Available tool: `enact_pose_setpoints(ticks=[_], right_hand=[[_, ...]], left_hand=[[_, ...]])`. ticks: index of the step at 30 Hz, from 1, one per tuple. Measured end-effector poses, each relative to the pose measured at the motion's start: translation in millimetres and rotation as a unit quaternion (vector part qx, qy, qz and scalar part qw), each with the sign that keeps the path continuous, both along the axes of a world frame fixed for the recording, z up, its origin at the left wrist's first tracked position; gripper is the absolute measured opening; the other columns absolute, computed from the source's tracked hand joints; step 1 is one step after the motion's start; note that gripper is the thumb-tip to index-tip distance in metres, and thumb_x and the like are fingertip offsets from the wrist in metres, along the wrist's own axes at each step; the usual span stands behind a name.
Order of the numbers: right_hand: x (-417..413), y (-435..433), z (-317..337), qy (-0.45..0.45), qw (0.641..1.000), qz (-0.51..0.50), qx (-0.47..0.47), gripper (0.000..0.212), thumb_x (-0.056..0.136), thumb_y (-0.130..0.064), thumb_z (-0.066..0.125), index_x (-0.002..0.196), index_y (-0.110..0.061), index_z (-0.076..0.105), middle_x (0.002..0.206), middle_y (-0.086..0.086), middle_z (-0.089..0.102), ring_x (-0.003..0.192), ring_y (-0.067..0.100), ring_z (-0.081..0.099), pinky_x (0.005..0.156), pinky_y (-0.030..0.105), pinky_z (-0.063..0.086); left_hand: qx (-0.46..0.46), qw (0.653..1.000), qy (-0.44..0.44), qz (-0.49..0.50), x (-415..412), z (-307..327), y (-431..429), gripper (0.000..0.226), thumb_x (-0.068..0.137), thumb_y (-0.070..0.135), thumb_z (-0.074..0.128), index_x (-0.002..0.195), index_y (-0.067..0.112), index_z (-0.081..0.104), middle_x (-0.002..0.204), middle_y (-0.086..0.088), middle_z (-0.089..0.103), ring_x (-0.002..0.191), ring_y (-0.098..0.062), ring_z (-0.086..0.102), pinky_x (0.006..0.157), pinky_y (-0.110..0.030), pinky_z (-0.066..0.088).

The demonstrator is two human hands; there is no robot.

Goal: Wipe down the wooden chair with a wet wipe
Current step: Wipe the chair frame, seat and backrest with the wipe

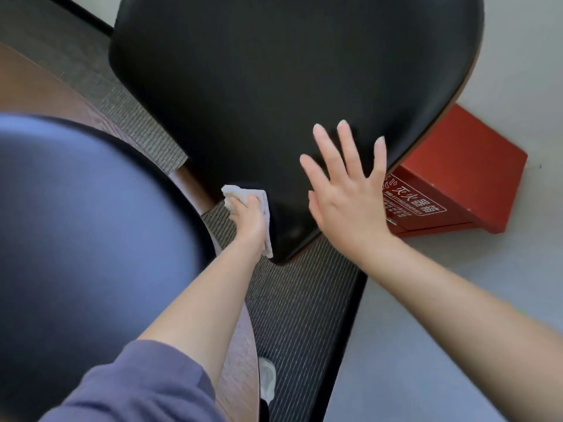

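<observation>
Left hand: arm extended, grip pinching a crumpled white wet wipe against the lower edge of the chair. Right hand: fingers spread flat, palm on the chair's side just beside the wipe. Chair: smooth matte black curved shell, thin wooden rim. Beyond the right hand: red metal box, white lettering "FIRE EXTINGUISHER BOX". Ribbed grey carpet beneath.

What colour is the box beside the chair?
Red, with white lettering; the fire extinguisher box shows clearly in the head view.
</observation>
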State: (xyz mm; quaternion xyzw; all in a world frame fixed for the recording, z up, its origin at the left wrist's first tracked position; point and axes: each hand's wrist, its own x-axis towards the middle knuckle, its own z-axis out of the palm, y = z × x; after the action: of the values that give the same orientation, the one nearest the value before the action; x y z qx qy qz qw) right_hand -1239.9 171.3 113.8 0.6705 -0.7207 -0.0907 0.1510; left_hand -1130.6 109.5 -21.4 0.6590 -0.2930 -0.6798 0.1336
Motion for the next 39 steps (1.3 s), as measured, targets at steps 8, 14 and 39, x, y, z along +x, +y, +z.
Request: enact_pose_setpoints(ticks=[8, 14, 39], right_hand=[[-30, -31, 25, 0.241, 0.939, 0.124, 0.212, 0.072, 0.095, -0.062, 0.021, 0.155, -0.022, 0.018, 0.163, 0.013, 0.007, 0.149, 0.04, 0.0, 0.11, 0.068, -0.009], [-50, -96, 60, 0.27, 0.931, 0.139, 0.205, 0.069, 0.093, -0.064, 0.002, 0.155, -0.033, 0.001, 0.164, 0.006, -0.009, 0.149, 0.036, -0.013, 0.113, 0.067, -0.009], [-6, -167, -19, 0.243, 0.93, 0.212, 0.175, 0.068, 0.095, -0.061, 0.013, 0.156, -0.03, 0.006, 0.162, 0.018, -0.009, 0.145, 0.048, -0.013, 0.108, 0.074, -0.006]], left_hand=[[0.075, 0.99, -0.123, -0.001, -28, 25, -6, 0.066, 0.102, 0.052, 0.015, 0.155, 0.019, -0.008, 0.162, -0.012, -0.008, 0.149, -0.031, -0.001, 0.118, -0.051, 0.002], [-0.254, 0.95, -0.11, -0.144, -61, 75, -20, 0.071, 0.103, 0.047, 0.019, 0.151, 0.013, -0.021, 0.158, -0.02, -0.023, 0.147, -0.033, -0.019, 0.117, -0.049, -0.007], [-0.066, 0.98, -0.148, 0.114, 33, -31, -83, 0.046, 0.101, 0.035, 0.017, 0.13, 0.028, 0.052, 0.116, -0.009, 0.063, 0.109, -0.036, 0.058, 0.096, -0.04, 0.047]])
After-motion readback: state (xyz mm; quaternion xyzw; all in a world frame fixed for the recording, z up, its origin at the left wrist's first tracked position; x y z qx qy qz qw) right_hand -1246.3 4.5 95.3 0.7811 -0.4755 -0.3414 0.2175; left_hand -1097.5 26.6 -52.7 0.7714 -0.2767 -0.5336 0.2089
